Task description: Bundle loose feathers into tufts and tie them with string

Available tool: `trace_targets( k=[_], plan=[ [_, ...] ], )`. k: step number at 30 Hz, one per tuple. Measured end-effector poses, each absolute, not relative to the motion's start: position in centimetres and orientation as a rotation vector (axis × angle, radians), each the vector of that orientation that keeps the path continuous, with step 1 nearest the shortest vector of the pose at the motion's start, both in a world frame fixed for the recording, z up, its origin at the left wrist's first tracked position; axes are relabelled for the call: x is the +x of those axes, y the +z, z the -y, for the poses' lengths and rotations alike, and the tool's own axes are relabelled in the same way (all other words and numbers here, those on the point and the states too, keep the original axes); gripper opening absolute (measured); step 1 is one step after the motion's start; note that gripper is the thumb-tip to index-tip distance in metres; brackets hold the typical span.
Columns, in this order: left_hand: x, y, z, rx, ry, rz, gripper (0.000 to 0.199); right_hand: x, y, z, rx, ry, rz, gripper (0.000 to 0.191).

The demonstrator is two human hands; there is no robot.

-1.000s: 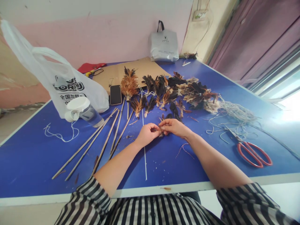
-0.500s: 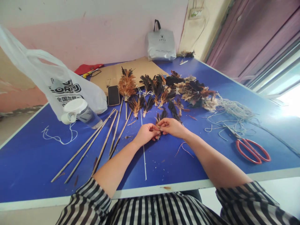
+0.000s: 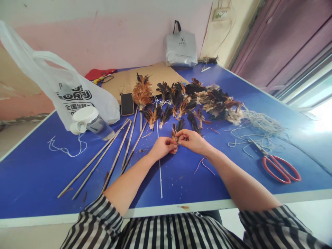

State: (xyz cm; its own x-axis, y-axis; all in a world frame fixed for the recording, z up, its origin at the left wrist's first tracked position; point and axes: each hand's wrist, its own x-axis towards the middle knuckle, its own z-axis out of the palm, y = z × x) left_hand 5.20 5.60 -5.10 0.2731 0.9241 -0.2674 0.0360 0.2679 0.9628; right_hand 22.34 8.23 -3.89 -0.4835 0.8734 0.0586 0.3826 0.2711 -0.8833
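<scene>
My left hand and my right hand meet at the middle of the blue table, fingers pinched around a small bunch of feathers. Brown and black feather tips stick up above my fingertips; the lower ends are mostly covered by my fingers. Just beyond lie more feather bunches, among them an orange-brown bunch and a black feather bunch. A short red-and-white string rests near my right wrist.
Bamboo sticks, a clear bottle and a white plastic bag are at left. A phone lies near cardboard. Red-handled scissors and tangled white string are at right. A silver bag stands behind.
My fingers have shifted slightly on the feather bunch, with the right hand's grip a little higher. The whole view has moved a little; the other things lie as before.
</scene>
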Motion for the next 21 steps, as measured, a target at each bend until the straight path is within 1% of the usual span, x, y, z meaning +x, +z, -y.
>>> trace_targets(
  k=[7, 13, 18, 21],
  plan=[
    [5.1, -5.4, -5.6, 1.157, 0.803, -1.104, 0.023, 22.0, -3.7, -8.1, -1.12, 1.2, 1.929, 0.026],
    [5.2, -5.6, -5.6, 1.229, 0.82, -1.099, 0.021, 21.7, -3.7, -8.2, -1.108, 1.278, 1.839, 0.026],
    [4.8, -5.1, -5.8, 1.155, 0.797, -1.08, 0.02, 22.6, -3.5, -8.4, -1.213, 1.076, 2.002, 0.017],
    [4.6, -5.0, -5.8, 1.157, 0.781, -1.051, 0.023, 22.7, -3.4, -8.3, -1.191, 0.928, 2.184, 0.016]
  ],
)
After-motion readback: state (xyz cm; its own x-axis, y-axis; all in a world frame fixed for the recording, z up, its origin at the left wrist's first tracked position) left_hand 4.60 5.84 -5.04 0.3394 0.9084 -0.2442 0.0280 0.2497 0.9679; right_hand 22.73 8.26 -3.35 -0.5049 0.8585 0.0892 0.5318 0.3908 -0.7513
